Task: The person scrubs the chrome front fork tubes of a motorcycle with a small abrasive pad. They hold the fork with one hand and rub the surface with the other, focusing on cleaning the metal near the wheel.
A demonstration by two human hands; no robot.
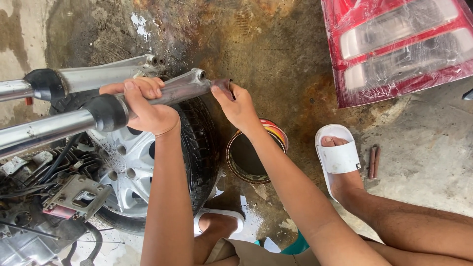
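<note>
Both hands (148, 106) on fork leg (185, 88), tip hidden.

Two fork legs (98, 93), one tyre on its wheel (197, 148), one round tin (249, 157), two white sandals (340, 155), two small rods (374, 162), one red tail lamp (399, 44)

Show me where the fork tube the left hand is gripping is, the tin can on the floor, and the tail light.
fork tube (185, 87), head view, on the bare metal just right of the left hand.
tin can (249, 157), head view, on its dark inside.
tail light (394, 44), head view, on its clear middle lens.
</note>
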